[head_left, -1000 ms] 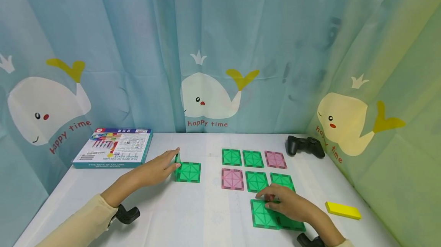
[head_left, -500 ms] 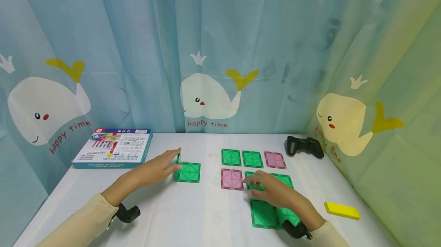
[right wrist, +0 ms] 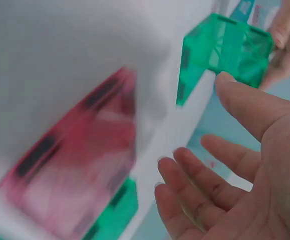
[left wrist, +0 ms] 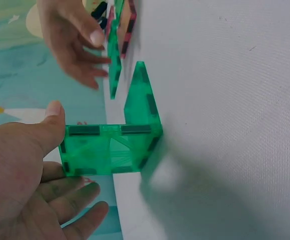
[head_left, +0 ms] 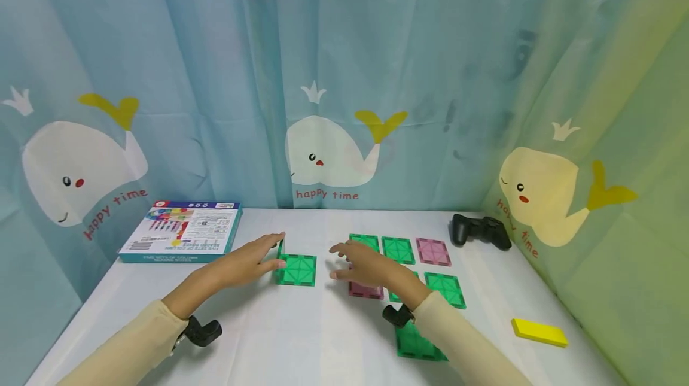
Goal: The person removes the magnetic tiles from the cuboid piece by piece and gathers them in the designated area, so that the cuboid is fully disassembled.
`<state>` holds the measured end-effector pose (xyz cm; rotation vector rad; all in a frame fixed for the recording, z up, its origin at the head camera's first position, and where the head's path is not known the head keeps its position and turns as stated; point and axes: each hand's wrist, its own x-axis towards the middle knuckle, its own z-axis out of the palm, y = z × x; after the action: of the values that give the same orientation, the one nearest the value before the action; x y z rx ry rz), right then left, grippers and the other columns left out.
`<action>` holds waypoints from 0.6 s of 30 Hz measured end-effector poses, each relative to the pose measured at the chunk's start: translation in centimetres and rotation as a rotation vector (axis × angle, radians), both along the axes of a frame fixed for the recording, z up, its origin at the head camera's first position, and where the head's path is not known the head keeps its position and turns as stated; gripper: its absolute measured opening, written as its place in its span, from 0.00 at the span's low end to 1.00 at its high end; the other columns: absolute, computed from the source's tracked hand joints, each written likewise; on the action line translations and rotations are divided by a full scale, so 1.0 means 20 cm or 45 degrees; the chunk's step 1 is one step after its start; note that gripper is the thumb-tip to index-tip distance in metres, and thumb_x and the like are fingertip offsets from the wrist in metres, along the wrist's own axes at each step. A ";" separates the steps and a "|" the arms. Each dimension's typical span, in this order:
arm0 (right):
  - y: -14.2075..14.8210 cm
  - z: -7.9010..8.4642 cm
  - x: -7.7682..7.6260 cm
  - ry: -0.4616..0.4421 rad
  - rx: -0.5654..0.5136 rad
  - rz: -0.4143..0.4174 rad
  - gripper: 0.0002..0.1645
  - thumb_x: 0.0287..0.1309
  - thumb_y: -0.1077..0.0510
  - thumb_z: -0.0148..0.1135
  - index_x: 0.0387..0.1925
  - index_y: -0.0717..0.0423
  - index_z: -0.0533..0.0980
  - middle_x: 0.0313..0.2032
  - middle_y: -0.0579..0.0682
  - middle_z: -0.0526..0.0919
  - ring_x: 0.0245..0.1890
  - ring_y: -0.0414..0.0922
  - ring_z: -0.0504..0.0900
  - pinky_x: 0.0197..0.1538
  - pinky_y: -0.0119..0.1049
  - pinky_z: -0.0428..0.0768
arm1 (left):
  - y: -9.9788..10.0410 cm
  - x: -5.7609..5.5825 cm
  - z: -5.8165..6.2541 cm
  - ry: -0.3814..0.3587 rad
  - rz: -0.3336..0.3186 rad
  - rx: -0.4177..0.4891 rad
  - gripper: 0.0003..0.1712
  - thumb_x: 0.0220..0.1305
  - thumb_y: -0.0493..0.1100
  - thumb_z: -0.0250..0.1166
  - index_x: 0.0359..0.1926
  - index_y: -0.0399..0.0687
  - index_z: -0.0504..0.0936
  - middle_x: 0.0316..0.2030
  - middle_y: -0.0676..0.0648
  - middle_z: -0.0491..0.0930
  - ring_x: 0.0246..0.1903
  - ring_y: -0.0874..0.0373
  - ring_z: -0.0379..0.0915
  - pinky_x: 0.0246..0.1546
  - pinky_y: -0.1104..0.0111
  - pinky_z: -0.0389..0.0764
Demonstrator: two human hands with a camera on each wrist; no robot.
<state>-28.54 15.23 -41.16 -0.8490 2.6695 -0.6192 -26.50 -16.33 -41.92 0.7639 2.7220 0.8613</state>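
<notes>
My left hand point(head_left: 244, 263) pinches an upright green magnetic tile point(left wrist: 104, 149) by its edges, between thumb and fingers. That tile's lower edge meets a second green magnetic tile point(head_left: 298, 270), which lies flat on the white table. Fingers spread and holding nothing, my right hand point(head_left: 362, 263) hovers to the right of this pair. Beneath it a pink magnetic tile point(head_left: 366, 290) is partly covered. In the right wrist view the same pink tile point(right wrist: 79, 165) is blurred, and the joined green tiles show beyond the thumb.
Several green tiles point(head_left: 398, 250) and another pink tile point(head_left: 433, 252) lie in rows at right. A near green tile point(head_left: 417, 344) is partly under the right sleeve. Around them are a black game controller point(head_left: 479, 231), a yellow block point(head_left: 539, 332) and a flat box point(head_left: 183, 231).
My right hand has moved left and away from me, from the near green tiles to above the left pink tile. The left hand keeps its hold on the upright tile.
</notes>
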 end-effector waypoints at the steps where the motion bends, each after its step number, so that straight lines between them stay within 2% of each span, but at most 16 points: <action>1: -0.04 -0.01 -0.01 -0.014 0.022 -0.010 0.38 0.70 0.44 0.70 0.73 0.57 0.72 0.63 0.57 0.78 0.63 0.54 0.79 0.65 0.53 0.79 | 0.00 0.00 0.00 -0.001 -0.004 0.000 0.43 0.83 0.55 0.56 0.83 0.35 0.51 0.78 0.32 0.60 0.78 0.36 0.56 0.76 0.40 0.60; 10: -0.31 -0.08 -0.08 0.051 0.254 -0.048 0.47 0.62 0.38 0.75 0.75 0.54 0.70 0.68 0.56 0.74 0.67 0.51 0.74 0.68 0.50 0.78 | 0.02 0.00 0.01 -0.013 -0.006 -0.008 0.43 0.82 0.55 0.57 0.82 0.34 0.52 0.76 0.30 0.63 0.77 0.34 0.59 0.74 0.39 0.63; 14: -0.37 -0.10 -0.09 0.062 0.299 -0.057 0.45 0.60 0.38 0.77 0.72 0.53 0.74 0.64 0.54 0.75 0.62 0.48 0.74 0.64 0.46 0.80 | 0.02 0.00 0.02 -0.008 -0.005 -0.012 0.45 0.82 0.58 0.56 0.82 0.34 0.52 0.77 0.30 0.62 0.77 0.34 0.59 0.74 0.39 0.63; 18: -0.39 -0.10 -0.10 0.050 0.305 -0.084 0.42 0.57 0.38 0.79 0.66 0.53 0.77 0.60 0.52 0.76 0.59 0.47 0.74 0.63 0.46 0.80 | 0.01 -0.01 0.01 0.002 -0.011 -0.007 0.46 0.81 0.60 0.56 0.82 0.33 0.53 0.77 0.30 0.62 0.77 0.35 0.59 0.74 0.40 0.64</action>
<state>-30.57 7.51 -43.19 -0.7164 2.7446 -0.2901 -26.65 -16.06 -41.71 0.7752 2.7195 0.8518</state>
